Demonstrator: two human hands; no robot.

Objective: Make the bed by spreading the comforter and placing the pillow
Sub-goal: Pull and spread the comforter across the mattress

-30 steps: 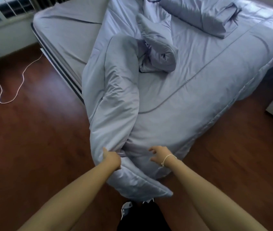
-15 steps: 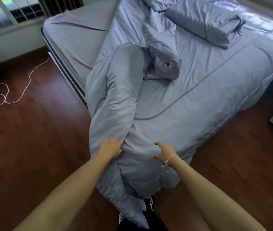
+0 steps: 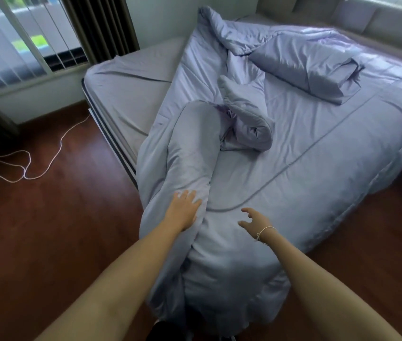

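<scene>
A lavender comforter (image 3: pixel 305 168) covers most of the bed, with a long fold doubled back along its left side and a bunched twist near the middle. Its near corner hangs over the foot of the bed toward the floor. A matching pillow (image 3: pixel 305 67) lies at the far right of the bed. My left hand (image 3: pixel 184 209) rests flat on the folded-over edge, fingers spread. Hovering just above the comforter to the right is my right hand (image 3: pixel 254 221), fingers apart, holding nothing.
The bare grey-sheeted mattress (image 3: pixel 131 87) shows at the far left of the bed. A white cable (image 3: pixel 26 168) lies coiled on the wooden floor to the left. A window with curtains stands behind, and a grey headboard (image 3: pixel 367 16) at the far right.
My left hand let go of the comforter's corner and slid up onto the fold, now lying flat. The corner dropped to hang over the bed's foot. My view lifted toward the headboard.
</scene>
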